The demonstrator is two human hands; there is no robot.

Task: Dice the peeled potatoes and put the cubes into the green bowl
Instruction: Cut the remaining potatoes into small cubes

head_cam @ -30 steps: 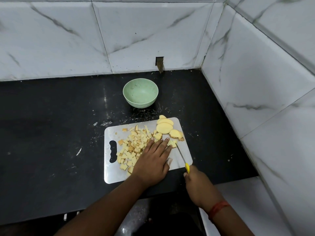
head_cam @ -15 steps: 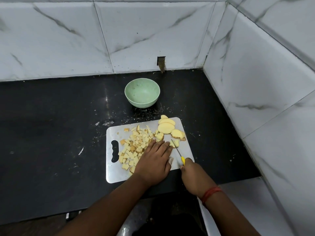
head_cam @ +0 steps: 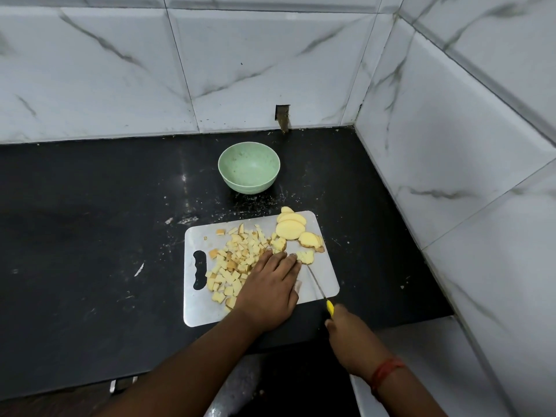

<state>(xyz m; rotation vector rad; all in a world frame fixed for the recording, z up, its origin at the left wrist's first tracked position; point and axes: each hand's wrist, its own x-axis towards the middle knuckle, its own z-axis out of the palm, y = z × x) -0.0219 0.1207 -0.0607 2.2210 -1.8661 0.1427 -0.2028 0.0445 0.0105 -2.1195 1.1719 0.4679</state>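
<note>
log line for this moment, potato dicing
stage: dicing | left hand: flat on cutting board | right hand: grips knife | green bowl: empty

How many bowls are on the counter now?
1. The green bowl stands on the black counter behind the cutting board, near the back wall. No potato cubes show inside it.

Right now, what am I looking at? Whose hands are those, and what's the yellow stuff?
The picture comes from a camera worn on a person's head, looking down at their own hands. No machine here. On the black counter lies a grey cutting board with potato cubes and potato slices. The left hand rests flat on the board. The right hand grips a knife with a yellow handle, its tip by a slice. The green bowl behind has no cubes in it yet.
</note>
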